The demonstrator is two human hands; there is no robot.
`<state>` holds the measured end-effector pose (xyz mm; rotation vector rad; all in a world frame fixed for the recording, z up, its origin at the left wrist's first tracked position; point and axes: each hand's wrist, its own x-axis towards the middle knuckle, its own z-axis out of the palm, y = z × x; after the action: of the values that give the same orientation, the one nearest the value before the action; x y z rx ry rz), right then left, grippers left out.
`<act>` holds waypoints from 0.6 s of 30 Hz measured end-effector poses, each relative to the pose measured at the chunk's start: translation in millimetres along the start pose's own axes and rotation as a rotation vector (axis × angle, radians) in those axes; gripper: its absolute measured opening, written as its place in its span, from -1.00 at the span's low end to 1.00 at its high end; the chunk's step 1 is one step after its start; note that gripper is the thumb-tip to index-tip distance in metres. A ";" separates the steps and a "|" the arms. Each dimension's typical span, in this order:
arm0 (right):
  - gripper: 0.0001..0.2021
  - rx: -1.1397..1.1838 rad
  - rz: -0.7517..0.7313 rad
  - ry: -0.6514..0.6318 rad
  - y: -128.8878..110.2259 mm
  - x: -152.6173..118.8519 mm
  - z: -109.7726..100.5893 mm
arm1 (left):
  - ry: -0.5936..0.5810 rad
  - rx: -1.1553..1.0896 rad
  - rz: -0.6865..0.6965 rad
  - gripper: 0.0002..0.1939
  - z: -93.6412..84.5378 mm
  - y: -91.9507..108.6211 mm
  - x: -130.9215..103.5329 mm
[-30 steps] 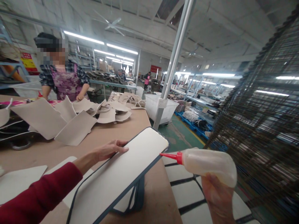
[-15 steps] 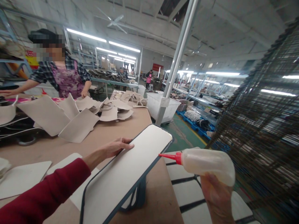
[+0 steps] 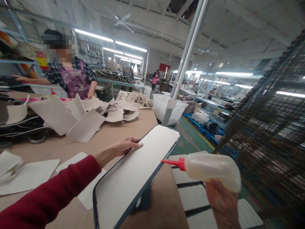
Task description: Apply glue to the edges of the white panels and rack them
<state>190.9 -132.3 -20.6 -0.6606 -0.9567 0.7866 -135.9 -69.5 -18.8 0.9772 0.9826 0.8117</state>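
My left hand [image 3: 127, 146] grips the far long edge of a white panel with dark trim [image 3: 135, 165], thumb on top and fingers underneath. The panel is held tilted above the table. In my right hand [image 3: 220, 197] lies a translucent squeeze bottle [image 3: 212, 168] with a red nozzle [image 3: 172, 163]. The bottle is on its side, part filled with a pale yellowish liquid. Its nozzle tip meets the near dark edge of the panel. A shiny wet-looking line runs along the trim at the panel's far right corner. A dark strap-like piece [image 3: 144, 198] shows beneath the panel.
Pale cut pieces [image 3: 87, 124] are heaped on the brown table [image 3: 133, 130]. More dark-edged white panels [image 3: 194, 197] lie at its right side. A metal post [image 3: 182, 66] and white bin [image 3: 158, 106] stand beyond. A co-worker in a patterned apron [image 3: 75, 81] stands across the table.
The nozzle tip has moved along the panel's near edge, away from the far right corner. The view has shifted slightly left. The co-worker's outstretched hand has lifted.
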 end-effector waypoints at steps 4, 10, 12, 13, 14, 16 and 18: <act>-0.52 0.008 0.028 -0.009 1.4 -0.3 -2.6 | 0.009 -0.005 -0.010 -0.44 3.3 2.6 1.7; -0.54 0.033 0.063 0.025 0.8 -1.3 0.8 | 0.006 0.001 -0.035 -0.48 6.5 8.1 4.7; -0.52 0.023 0.082 0.021 1.0 -2.8 1.6 | 0.016 0.001 -0.041 -0.49 6.7 9.7 6.1; -0.52 0.011 0.086 0.022 1.5 -3.7 1.3 | 0.022 0.001 -0.042 -0.49 6.6 10.2 6.9; -0.51 -0.001 0.085 0.023 2.3 -4.8 0.7 | 0.026 0.003 -0.043 -0.49 6.5 10.7 7.8; -0.52 -0.024 0.079 0.020 4.3 -7.1 -1.0 | 0.026 0.009 -0.043 -0.46 6.2 11.2 9.8; -0.52 -0.033 0.078 0.003 5.8 -9.2 -1.9 | 0.027 0.017 -0.048 -0.44 5.6 11.7 11.8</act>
<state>187.7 -136.9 -30.1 -0.7317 -0.9477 0.8401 -128.0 -56.4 -10.1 0.9553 1.0341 0.7793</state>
